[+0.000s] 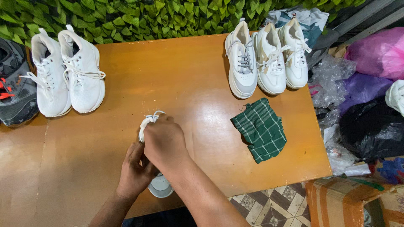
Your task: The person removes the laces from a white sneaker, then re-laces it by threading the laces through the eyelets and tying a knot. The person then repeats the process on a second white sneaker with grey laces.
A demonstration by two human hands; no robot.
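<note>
Head view: looking down on an orange-brown worktop (176, 75). Near its front edge both hands work on one white shoe (159, 185), mostly hidden beneath them. The left hand (135, 170) cups the shoe's side, fingers wrapped against it. The right hand (165, 141) lies over the top, its grip closed on the white lace (150, 119) at the far end. The step in hand looks like lacing or tying; drawing the lace snug would call for the left hand to steady the shoe.

At the far left stands a pair of white trainers (65, 73), beside a grey shoe with red laces (14, 84). At the far right stand three white shoes (267, 56). A green checked cloth (260, 129) lies crumpled near them. Leafy green backing (126, 19) runs behind; plastic bags (366, 84) are heaped to the right.
</note>
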